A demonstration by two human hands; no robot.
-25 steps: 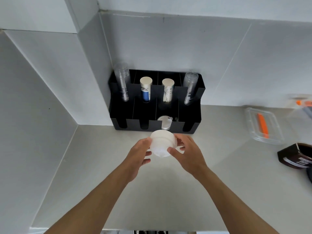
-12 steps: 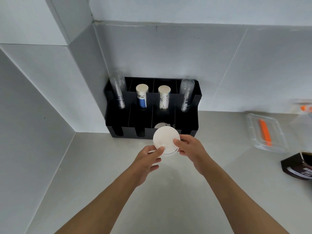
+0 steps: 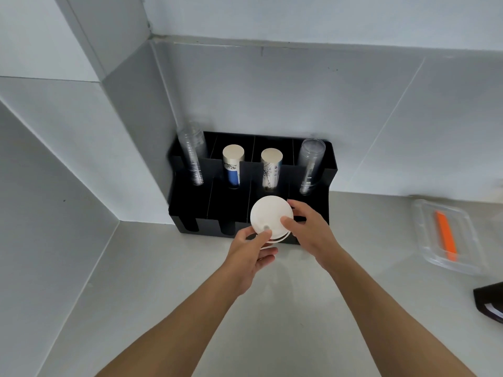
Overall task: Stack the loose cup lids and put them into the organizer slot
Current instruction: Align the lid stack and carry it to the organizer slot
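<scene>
A stack of white cup lids (image 3: 268,217) is held on edge, its flat round face towards me, right at the front of the black organizer (image 3: 187,213). My left hand (image 3: 251,251) grips the stack's lower left rim. My right hand (image 3: 307,227) pinches its right side with thumb and fingers. The stack sits over the third front slot from the left and hides that slot's inside. Lower rims of the lids show between my hands.
The organizer stands in the wall corner, with clear cup stacks (image 3: 192,156) (image 3: 310,164) and paper cup stacks (image 3: 232,167) (image 3: 270,168) in its back row. A clear container with an orange item (image 3: 446,235) lies at the right, and a dark box (image 3: 490,302) at the right edge.
The lid stack has turned from lying sideways to facing me and has moved up against the organizer's front slot. Both hands have followed it forward.
</scene>
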